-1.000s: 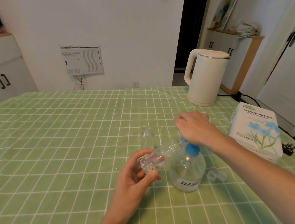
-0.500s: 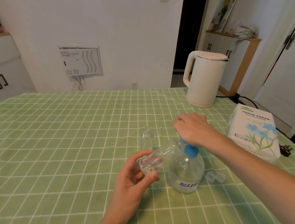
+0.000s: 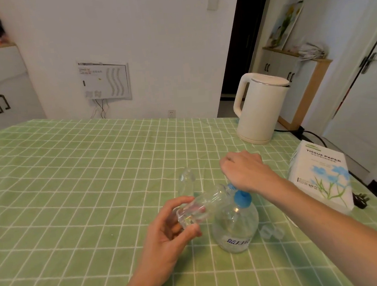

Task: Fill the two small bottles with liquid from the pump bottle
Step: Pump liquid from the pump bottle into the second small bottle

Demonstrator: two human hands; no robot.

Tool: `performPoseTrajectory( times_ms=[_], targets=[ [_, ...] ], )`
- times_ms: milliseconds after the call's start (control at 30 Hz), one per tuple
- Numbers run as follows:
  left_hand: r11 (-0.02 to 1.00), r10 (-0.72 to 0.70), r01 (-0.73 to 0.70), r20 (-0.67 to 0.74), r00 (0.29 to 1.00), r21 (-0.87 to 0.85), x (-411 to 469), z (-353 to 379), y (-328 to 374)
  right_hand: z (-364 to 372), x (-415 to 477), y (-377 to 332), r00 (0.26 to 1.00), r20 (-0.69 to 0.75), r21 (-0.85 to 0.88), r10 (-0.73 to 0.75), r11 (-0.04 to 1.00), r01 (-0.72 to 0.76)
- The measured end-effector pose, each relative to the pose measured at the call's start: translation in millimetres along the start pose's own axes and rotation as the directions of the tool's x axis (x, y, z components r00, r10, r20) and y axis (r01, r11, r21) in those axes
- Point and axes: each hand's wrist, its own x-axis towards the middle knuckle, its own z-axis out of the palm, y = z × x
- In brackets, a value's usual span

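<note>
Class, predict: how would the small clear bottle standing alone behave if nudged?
The standing small bottle looks empty and thin-walled, so probably very light. Narrow and upright, it would likely tip easily. Its rounded body might then roll across the tablecloth.

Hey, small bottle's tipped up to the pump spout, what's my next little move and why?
Probably press the pump down with the right hand: it sits on the pump bottle's blue head, the left hand holds the tilted small bottle with its mouth at the spout, and it looks only partly filled.
</note>
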Motion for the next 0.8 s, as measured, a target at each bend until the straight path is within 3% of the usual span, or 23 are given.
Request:
performPoseTrajectory(
  times_ms=[233, 533, 700, 800],
  targets=[
    [1.0, -0.011, 0.011, 0.008, 1.0, -0.001, 1.3, -3.8, -3.6, 8.2, 0.3, 8.3, 0.998, 0.068, 0.034, -0.002, 0.999, 0.0],
    [1.0, 0.007, -0.007, 0.016, 1.0, -0.029, 0.6, -2.3, -4.7, -0.1, 1.0, 5.2, 0.999, -0.01, -0.021, -0.034, 0.999, 0.034],
    [1.0, 0.004, -0.004, -0.007, 1.0, 0.006, 1.3, -3.1, -6.7, 7.9, 3.5, 10.4, 0.995, 0.092, 0.034, -0.024, 0.999, 0.021],
    [1.0, 0.005, -0.005, 0.0, 1.0, -0.021, 1.1, -3.1, -4.3, 8.7, 2.9, 10.2, 0.996, 0.074, 0.035, -0.044, 0.999, 0.041]
  ],
)
